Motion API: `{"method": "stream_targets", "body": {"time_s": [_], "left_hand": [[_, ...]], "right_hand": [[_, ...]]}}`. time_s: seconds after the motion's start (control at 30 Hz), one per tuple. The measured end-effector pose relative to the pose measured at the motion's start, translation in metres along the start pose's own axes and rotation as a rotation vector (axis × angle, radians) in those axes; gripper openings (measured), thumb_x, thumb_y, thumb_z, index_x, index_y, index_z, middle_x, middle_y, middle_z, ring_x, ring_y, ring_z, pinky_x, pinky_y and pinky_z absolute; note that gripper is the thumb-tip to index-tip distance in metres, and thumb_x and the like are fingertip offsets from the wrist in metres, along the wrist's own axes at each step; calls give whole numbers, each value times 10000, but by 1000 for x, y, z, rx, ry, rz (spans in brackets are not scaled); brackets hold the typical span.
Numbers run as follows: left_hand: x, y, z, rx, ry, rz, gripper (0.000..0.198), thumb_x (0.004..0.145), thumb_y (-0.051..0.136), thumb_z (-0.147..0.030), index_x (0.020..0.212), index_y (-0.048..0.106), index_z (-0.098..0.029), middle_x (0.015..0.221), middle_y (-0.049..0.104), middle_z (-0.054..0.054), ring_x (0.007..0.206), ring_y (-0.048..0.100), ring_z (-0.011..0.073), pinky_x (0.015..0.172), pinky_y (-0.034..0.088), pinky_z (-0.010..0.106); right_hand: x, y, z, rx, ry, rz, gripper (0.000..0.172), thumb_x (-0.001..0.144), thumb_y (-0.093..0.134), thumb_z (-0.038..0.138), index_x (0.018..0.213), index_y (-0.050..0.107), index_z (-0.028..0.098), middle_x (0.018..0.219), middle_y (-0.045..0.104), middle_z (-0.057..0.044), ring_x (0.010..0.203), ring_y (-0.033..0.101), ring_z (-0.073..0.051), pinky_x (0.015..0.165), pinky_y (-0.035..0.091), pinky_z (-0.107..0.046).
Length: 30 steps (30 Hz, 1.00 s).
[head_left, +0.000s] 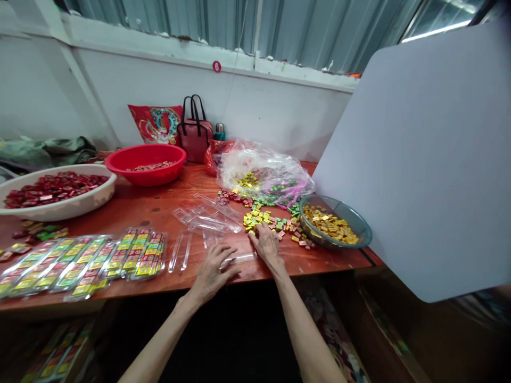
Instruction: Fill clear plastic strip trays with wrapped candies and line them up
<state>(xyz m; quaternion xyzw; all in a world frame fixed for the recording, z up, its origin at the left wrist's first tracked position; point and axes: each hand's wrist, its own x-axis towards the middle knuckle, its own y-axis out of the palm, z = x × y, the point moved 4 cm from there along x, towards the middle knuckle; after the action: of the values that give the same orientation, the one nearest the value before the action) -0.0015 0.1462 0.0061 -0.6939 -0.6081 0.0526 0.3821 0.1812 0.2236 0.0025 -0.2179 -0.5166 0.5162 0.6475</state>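
My left hand is open above the table's front edge, its fingers spread beside a narrow clear plastic tray. My right hand reaches over the far side of that tray, fingers apart, with the tips at a heap of small yellow foil-wrapped pieces. Whether a piece lies under those fingertips is hidden. Pink and red pieces lie to the right of this hand. More clear plastic trays are piled loosely beyond my left hand.
Filled clear packs lie at the left. A white basin holds red pieces; a red basin stands behind. A glassy bowl of gold pieces stands right, beside a large pale panel. Plastic bags lie at the back.
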Motion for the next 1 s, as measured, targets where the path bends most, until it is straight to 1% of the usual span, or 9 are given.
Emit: {"method": "stream_targets", "body": {"time_s": [0.1,0.2,0.3,0.43,0.5,0.6,0.67,0.8,1.0], "left_hand": [[-4,-2,3,-1,-27,-31,402,781,702,-360,1161,645,-243,1121,637,92,1090,530,287,941,443,469],[-5,-4,5,-61,-60,-26,376,799,681,-320,1165,642,-242,1088,653,88,1060,543,274,907,468,451],[-4,-6,7,-107,-93,-3,391,787,695,-303,1169,640,-238,1089,657,87,1056,542,265,911,471,446],[-1,-8,9,-124,-120,40,408,784,700,-300,1181,636,-233,1106,654,90,1065,537,258,943,451,448],[1,-7,8,-129,-121,64,400,779,704,-301,1169,645,-236,1107,655,88,1062,541,259,943,452,444],[2,-6,7,-137,-118,92,365,776,702,-305,1133,663,-240,1086,662,85,1042,552,256,926,467,431],[3,-5,6,-138,-114,98,350,783,692,-309,1124,664,-236,1083,659,86,1038,555,253,918,475,426],[3,-3,7,-126,-110,93,324,788,685,-315,1100,665,-231,1056,651,86,1019,559,253,902,485,424],[2,-2,9,-116,-98,80,321,802,678,-348,1106,648,-252,1066,635,75,1043,549,257,917,481,430]], "right_hand": [[2,-2,-3,91,-31,72,104,866,597,266,889,655,183,901,596,-52,759,546,-161,701,370,-269],[3,-10,-8,228,-70,138,99,866,585,221,900,669,181,903,587,-41,752,551,-141,681,389,-246],[3,-20,-9,381,-111,225,109,870,580,221,917,671,184,871,598,-23,739,551,-128,684,405,-238],[-2,-32,-4,585,-157,379,117,862,597,255,921,660,176,822,636,1,744,560,-124,695,422,-230],[-6,-37,1,620,-177,448,113,855,602,256,894,670,175,820,652,5,744,568,-122,692,427,-227],[-13,-43,9,598,-249,526,77,827,622,203,845,695,183,797,663,10,739,578,-122,691,429,-224],[-16,-46,14,559,-293,542,93,815,619,149,827,702,189,780,655,12,742,581,-122,695,426,-222],[-22,-44,18,431,-308,518,132,828,603,112,836,702,199,785,613,11,750,564,-120,687,410,-216],[-41,-37,28,299,-373,394,129,872,584,130,875,695,194,866,559,-17,814,529,-132,706,392,-230]]}}
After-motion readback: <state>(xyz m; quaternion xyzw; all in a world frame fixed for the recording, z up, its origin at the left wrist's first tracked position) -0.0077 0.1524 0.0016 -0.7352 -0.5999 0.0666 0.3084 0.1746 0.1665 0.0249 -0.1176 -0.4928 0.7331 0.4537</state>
